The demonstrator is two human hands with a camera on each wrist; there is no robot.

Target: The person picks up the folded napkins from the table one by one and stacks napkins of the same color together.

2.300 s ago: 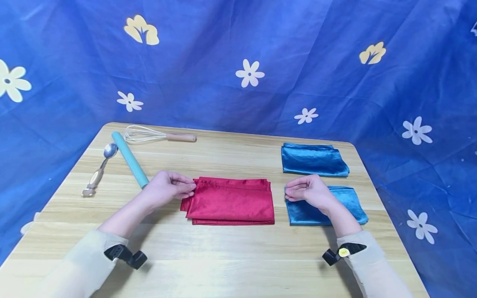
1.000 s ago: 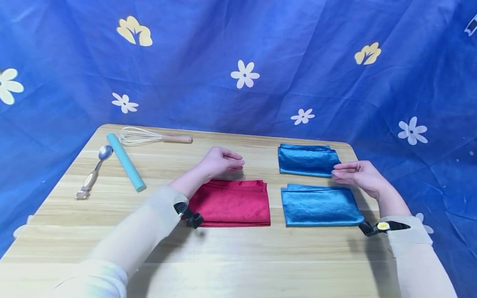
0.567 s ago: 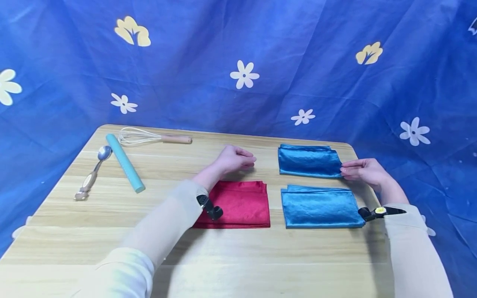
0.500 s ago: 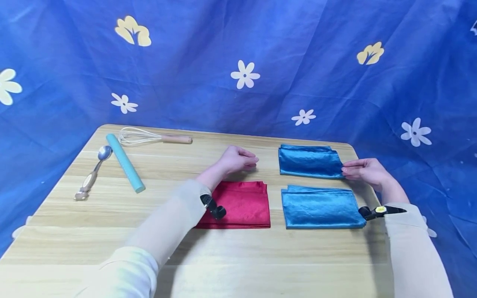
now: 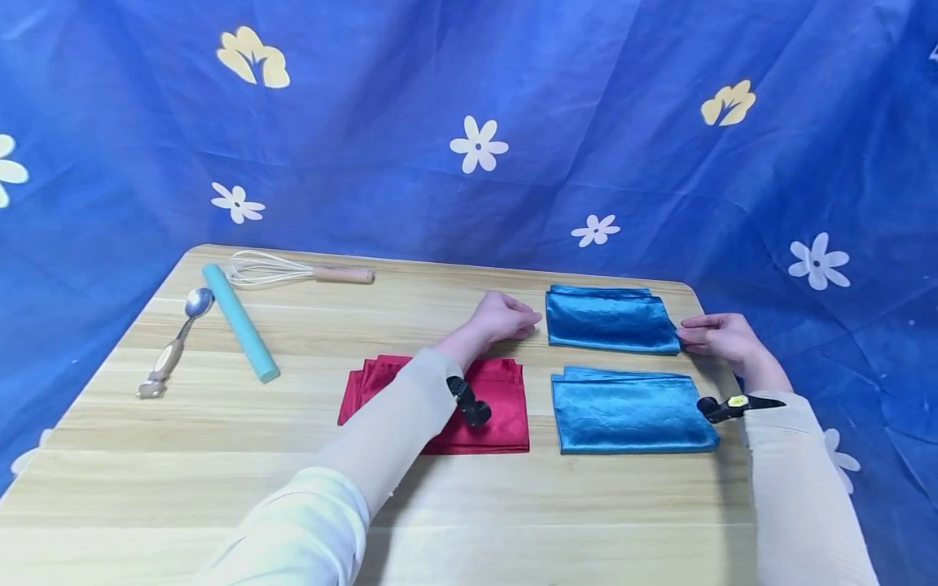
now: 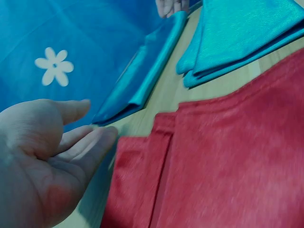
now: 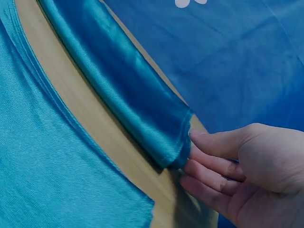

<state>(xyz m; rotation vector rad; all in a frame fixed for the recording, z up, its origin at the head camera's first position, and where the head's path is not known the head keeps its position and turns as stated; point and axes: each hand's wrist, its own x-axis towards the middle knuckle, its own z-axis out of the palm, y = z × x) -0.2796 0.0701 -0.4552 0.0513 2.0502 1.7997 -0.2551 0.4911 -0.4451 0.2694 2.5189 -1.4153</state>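
Note:
Two folded satiny blue cloths lie on the right of the table in the head view: a darker, far blue cloth (image 5: 610, 320) and a lighter, near blue cloth (image 5: 630, 411). My right hand (image 5: 724, 338) is at the far cloth's right end, thumb and fingertips at its edge (image 7: 183, 137). Beside that cloth's left end, my left hand (image 5: 506, 316) has its fingers extended and holds nothing; in the left wrist view a gap shows between thumb and fingers (image 6: 90, 147). My left forearm passes over a folded red cloth (image 5: 498, 411), hiding part of it.
A whisk (image 5: 340, 274), a turquoise rod (image 5: 240, 321) and a spoon (image 5: 170, 354) lie at the left of the wooden table (image 5: 146, 488). A blue curtain (image 5: 381, 122) with flowers hangs behind and along the sides.
My left hand has moved from the red cloth's left edge rightwards over it to the far blue cloth. My right hand went from the near blue cloth to the far one's right end.

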